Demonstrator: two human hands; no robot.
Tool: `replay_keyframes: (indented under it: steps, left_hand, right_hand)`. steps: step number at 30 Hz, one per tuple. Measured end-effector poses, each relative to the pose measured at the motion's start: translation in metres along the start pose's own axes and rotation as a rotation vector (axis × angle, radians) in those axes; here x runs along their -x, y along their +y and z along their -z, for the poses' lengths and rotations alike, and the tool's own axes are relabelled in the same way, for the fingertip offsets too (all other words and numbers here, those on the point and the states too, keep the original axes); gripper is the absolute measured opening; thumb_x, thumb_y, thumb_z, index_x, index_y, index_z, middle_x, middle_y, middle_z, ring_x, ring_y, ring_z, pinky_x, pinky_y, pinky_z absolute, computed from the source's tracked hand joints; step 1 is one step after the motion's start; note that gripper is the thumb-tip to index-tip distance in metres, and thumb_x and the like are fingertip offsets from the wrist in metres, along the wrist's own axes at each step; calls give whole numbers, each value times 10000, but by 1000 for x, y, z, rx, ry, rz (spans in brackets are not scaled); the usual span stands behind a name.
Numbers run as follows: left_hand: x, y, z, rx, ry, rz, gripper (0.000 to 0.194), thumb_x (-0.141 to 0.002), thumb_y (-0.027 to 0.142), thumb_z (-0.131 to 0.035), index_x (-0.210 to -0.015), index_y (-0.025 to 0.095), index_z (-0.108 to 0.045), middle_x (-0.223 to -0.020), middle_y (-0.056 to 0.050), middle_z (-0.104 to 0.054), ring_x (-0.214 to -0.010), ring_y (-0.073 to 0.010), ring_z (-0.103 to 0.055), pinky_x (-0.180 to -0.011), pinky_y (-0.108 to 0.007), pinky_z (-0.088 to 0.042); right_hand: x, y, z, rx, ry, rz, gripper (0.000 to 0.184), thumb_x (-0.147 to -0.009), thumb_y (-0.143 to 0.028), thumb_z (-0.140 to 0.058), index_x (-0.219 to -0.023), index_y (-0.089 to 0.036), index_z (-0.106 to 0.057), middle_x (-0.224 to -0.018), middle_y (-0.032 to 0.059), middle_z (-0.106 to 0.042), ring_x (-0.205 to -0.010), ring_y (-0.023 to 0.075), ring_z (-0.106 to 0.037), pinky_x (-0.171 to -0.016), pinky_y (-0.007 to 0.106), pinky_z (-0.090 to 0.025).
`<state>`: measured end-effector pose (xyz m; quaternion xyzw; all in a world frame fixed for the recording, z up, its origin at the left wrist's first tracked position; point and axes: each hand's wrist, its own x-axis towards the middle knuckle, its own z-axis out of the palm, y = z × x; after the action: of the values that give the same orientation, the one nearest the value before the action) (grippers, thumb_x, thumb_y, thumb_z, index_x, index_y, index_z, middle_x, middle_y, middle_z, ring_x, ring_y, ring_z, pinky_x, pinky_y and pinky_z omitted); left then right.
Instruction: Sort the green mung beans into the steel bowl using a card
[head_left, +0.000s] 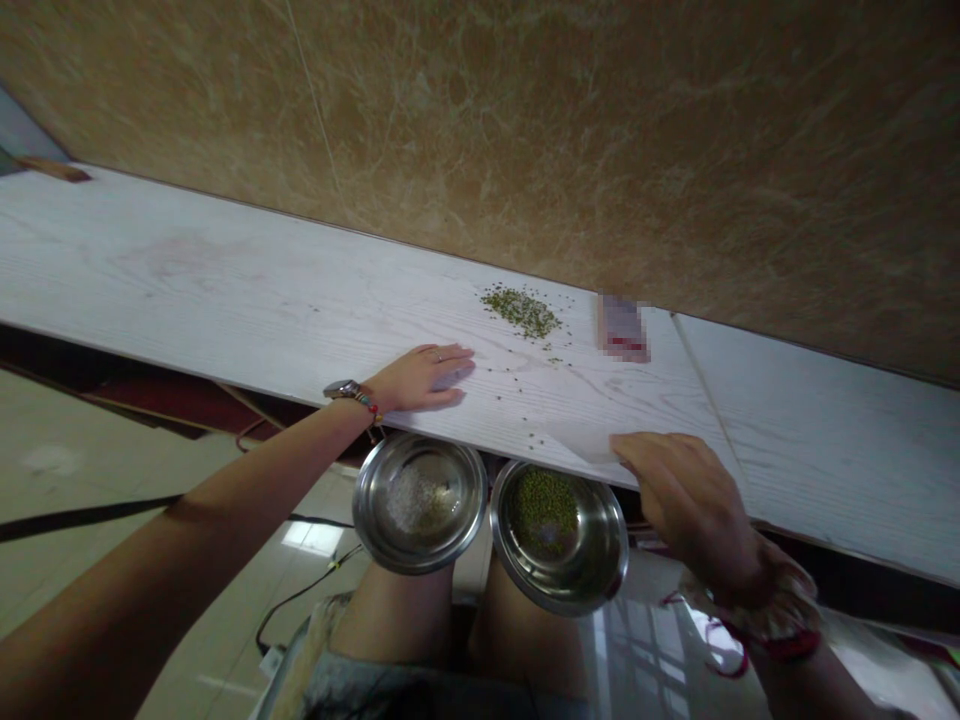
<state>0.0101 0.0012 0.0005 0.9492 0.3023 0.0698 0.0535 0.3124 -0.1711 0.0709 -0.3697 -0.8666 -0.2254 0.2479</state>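
Note:
My left hand lies flat on the white wooden tabletop, fingers stretched out and apart, with nothing visible in it. Just beyond its fingertips, small green beans mixed with some pale grains form a loose patch, and stray beans trail toward the near edge. Closed fingers of my right hand grip a thin, whitish, translucent sheet near that edge; its exact kind is unclear. Below the edge, a steel bowl holds whitish grains. Beside it, a second steel bowl contains green beans.
A pixelated flat object lies right of the bean patch. Behind the tabletop rises a brown marbled wall. At the far left is a brown wooden piece. My legs are beneath the bowls, above a tiled floor.

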Motion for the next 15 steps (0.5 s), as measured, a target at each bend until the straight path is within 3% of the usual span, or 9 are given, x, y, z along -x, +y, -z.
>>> replay_keyframes:
  steps: [7, 15]
  left_hand:
    - [0, 0, -1, -5, -5, 4, 475, -916, 466, -409, -1317, 212, -428, -1472, -62, -377, -1346, -206, -343, -1092, -361, -265]
    - [0, 0, 0, -8, -5, 4, 471, -914, 463, -404, -1310, 209, -435, -1470, -64, -380, -1343, -208, -346, -1096, -357, -263]
  right_hand:
    - [3, 1, -9, 19, 7, -36, 276, -844, -19, -421, -1015, -167, -579, -827, 49, -713, -787, 165, -640, -722, 303, -450]
    - [0, -1, -2, -23, 13, -24, 310, -841, -18, -410, -1056, -160, -582, -843, 60, -717, -805, 173, -644, -713, 307, -457]
